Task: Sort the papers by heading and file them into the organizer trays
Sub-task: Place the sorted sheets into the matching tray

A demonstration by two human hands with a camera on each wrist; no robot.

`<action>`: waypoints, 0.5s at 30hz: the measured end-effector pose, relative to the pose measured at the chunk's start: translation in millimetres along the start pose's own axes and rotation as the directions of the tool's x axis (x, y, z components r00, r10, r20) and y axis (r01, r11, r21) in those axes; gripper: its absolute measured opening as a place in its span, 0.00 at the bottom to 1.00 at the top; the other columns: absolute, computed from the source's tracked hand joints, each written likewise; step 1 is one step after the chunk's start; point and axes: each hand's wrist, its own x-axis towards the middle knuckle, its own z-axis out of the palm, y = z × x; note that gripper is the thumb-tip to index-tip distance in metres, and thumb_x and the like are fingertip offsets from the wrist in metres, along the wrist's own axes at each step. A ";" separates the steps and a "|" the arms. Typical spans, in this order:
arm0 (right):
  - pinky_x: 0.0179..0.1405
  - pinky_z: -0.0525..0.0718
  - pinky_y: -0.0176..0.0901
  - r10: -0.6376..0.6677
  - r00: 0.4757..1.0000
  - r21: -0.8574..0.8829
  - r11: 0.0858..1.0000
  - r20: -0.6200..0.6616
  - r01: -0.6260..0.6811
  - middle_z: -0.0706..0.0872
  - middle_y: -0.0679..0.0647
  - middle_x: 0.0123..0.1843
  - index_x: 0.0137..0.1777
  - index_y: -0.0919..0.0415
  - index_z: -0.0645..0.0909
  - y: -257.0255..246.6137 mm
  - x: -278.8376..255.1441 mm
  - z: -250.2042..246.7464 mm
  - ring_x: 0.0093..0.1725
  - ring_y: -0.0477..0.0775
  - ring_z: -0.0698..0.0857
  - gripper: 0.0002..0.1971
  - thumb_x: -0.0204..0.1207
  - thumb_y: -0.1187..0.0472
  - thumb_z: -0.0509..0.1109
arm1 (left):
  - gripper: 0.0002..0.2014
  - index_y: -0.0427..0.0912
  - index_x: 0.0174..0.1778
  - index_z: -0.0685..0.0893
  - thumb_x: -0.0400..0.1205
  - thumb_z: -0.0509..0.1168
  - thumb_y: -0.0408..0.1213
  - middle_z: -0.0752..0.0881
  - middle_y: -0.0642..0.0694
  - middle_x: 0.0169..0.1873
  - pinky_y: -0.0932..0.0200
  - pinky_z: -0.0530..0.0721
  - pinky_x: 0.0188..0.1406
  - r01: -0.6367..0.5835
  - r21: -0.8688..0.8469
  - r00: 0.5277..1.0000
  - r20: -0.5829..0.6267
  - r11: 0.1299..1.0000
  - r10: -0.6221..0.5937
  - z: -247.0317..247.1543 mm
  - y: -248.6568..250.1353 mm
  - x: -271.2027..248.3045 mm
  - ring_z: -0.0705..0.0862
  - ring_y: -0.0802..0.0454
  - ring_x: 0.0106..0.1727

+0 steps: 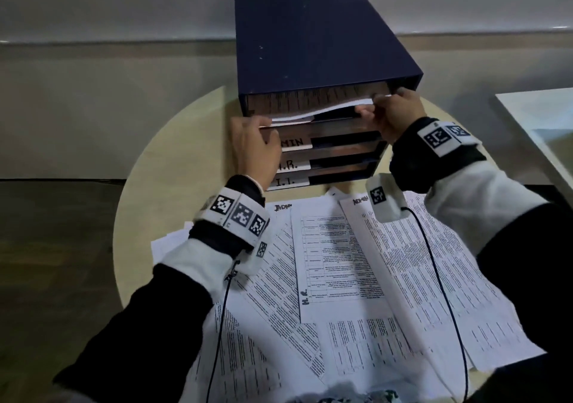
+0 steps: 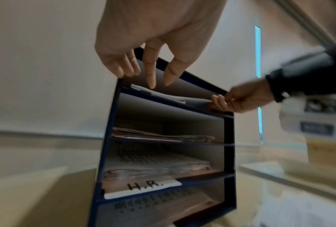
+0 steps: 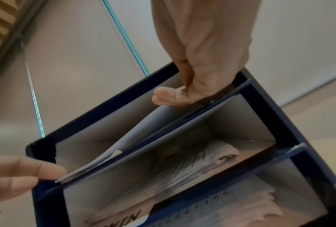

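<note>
Most of the sorting looks unfinished: a wide overlapping spread of white printed sheets (image 1: 356, 278), some headed ADMIN or H.R., covers the round pale wooden table (image 1: 148, 185) from about 5 to 7 o'clock of the dark blue four-tray cardboard organizer (image 1: 310, 36). Its lower trays, labelled ADMIN, H.R. and I.T., already hold papers. A thin curved white sheaf (image 1: 310, 112) sits partly inside the top tray; the right hand (image 1: 393, 114) pinches its 3 o'clock corner, while the left hand (image 1: 254, 148), fingers relaxed, rests against its 9 o'clock edge, gripping nothing
</note>
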 end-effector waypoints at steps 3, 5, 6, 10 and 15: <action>0.21 0.85 0.38 0.015 0.996 -0.061 0.998 -0.086 -0.021 0.76 0.62 0.37 0.56 0.67 0.65 -2.0 9.3 3.2 0.25 0.54 0.85 0.08 0.81 0.76 0.53 | 0.15 0.37 0.62 0.81 0.82 0.60 0.37 0.70 0.38 0.66 0.56 0.66 0.66 -0.178 0.286 0.984 0.036 0.942 0.175 7.3 2.2 -7.4 0.67 0.42 0.69; 0.15 0.81 0.39 0.038 0.990 -0.200 0.978 -0.136 -0.065 0.78 0.64 0.32 0.52 0.69 0.69 -2.8 14.9 4.5 0.22 0.53 0.84 0.06 0.81 0.75 0.52 | 0.19 0.37 0.69 0.76 0.83 0.58 0.41 0.67 0.37 0.72 0.52 0.61 0.72 -0.253 0.380 0.967 0.140 0.890 0.215 13.8 0.1 -5.2 0.63 0.40 0.74; 0.12 0.78 0.37 0.059 0.986 -0.264 0.960 -0.154 -0.098 0.78 0.63 0.28 0.46 0.70 0.71 -4.5 17.1 5.4 0.22 0.53 0.82 0.07 0.82 0.74 0.51 | 0.21 0.36 0.72 0.73 0.84 0.57 0.42 0.66 0.37 0.74 0.52 0.58 0.74 -0.282 0.415 0.956 0.197 0.865 0.218 16.9 -1.7 -1.8 0.61 0.40 0.76; 0.11 0.74 0.36 0.123 0.989 -0.508 0.848 -0.084 -0.149 0.77 0.57 0.14 0.31 0.67 0.66 -12.5 21.2 7.0 0.13 0.50 0.76 0.16 0.83 0.71 0.51 | 0.25 0.35 0.73 0.67 0.85 0.54 0.47 0.73 0.37 0.70 0.48 0.57 0.76 -0.350 0.469 0.924 0.314 0.811 0.218 23.0 -4.9 11.8 0.69 0.40 0.71; 0.17 0.79 0.38 0.098 0.994 -0.597 0.801 0.057 -0.045 0.79 0.56 0.17 0.42 0.66 0.71 -15.7 12.8 -8.3 0.15 0.51 0.79 0.07 0.80 0.66 0.63 | 0.22 0.35 0.70 0.69 0.84 0.55 0.45 0.73 0.37 0.69 0.47 0.60 0.76 -0.314 0.432 0.933 0.305 0.845 0.191 24.2 6.1 7.7 0.68 0.41 0.72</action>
